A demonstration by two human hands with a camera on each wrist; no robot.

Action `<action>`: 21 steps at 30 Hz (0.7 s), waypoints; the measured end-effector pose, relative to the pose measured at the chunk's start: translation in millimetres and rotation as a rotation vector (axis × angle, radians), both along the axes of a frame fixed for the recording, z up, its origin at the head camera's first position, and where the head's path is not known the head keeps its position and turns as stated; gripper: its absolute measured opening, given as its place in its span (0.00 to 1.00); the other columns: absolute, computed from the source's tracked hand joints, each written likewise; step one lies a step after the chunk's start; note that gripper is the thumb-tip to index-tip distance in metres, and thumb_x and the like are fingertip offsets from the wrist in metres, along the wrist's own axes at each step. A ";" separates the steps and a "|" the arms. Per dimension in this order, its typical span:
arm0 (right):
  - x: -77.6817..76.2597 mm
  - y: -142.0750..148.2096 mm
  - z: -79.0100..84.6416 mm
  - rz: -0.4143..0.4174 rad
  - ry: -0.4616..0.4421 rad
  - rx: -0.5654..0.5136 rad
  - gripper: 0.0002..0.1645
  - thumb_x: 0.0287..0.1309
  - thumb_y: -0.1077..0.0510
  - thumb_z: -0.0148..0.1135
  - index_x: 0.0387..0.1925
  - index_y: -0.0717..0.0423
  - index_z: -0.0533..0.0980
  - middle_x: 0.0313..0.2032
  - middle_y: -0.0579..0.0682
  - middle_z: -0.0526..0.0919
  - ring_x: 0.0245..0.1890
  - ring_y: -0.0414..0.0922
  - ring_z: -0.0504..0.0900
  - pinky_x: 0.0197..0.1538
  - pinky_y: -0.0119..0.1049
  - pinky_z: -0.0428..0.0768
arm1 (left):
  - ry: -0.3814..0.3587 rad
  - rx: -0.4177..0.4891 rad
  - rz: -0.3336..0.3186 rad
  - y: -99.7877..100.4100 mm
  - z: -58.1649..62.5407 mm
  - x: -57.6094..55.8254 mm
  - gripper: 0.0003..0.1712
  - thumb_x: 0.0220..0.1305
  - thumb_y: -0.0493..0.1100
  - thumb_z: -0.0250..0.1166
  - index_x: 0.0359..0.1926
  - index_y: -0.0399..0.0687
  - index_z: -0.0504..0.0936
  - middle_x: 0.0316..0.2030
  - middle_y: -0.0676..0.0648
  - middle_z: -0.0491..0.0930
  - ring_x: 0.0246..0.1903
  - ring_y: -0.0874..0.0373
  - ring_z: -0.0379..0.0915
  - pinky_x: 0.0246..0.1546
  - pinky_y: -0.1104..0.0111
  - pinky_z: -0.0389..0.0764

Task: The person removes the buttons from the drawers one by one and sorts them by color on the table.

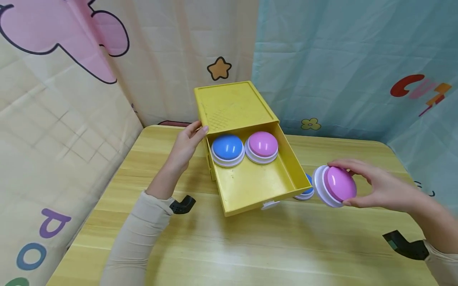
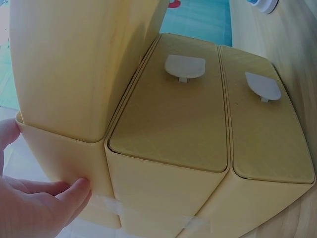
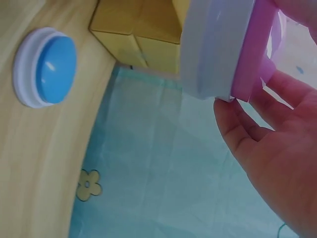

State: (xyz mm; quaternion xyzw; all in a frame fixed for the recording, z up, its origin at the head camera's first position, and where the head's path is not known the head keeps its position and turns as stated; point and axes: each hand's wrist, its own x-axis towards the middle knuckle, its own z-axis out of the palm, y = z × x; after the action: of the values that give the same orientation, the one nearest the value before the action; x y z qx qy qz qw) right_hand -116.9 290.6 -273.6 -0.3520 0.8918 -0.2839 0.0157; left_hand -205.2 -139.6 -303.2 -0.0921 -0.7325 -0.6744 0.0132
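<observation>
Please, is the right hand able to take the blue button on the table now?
Probably not yet: the right hand grips a pink button. Once freed, it likely could, since nothing covers the blue button in the right wrist view.

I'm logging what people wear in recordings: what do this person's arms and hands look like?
Both the left hand and right hand are ungloved. The left sleeve and right sleeve are plain pale beige. Each wrist carries a black, angular camera, left and right. No cables are visible.
</observation>
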 end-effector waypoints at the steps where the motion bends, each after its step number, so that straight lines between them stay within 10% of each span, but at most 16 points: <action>1: 1.1 0.3 -4.7 -0.007 -0.021 -0.001 0.48 0.33 0.62 0.76 0.60 0.52 0.65 0.53 0.41 0.67 0.49 0.34 0.65 0.38 0.30 0.76 | 0.000 0.002 -0.001 0.2 0.1 0.0 0.37 0.64 0.51 0.55 0.66 0.37 0.54 0.64 0.42 0.56 0.61 0.55 0.55 0.60 0.63 0.55; 21: 13.2 -14.9 -112.1 -0.046 -0.344 0.050 0.42 0.38 0.54 0.72 0.57 0.62 0.66 0.54 0.59 0.67 0.49 0.57 0.66 0.43 0.37 0.75 | 0.006 0.011 0.004 2.1 0.5 0.2 0.36 0.64 0.50 0.55 0.66 0.36 0.54 0.63 0.41 0.56 0.60 0.55 0.55 0.59 0.64 0.56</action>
State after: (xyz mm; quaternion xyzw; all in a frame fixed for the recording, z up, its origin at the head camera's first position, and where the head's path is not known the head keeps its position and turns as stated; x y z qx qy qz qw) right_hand -103.7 275.7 -385.7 -0.2773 0.8905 -0.3178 0.1704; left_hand -205.0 -137.5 -302.7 -0.0925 -0.7288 -0.6782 0.0171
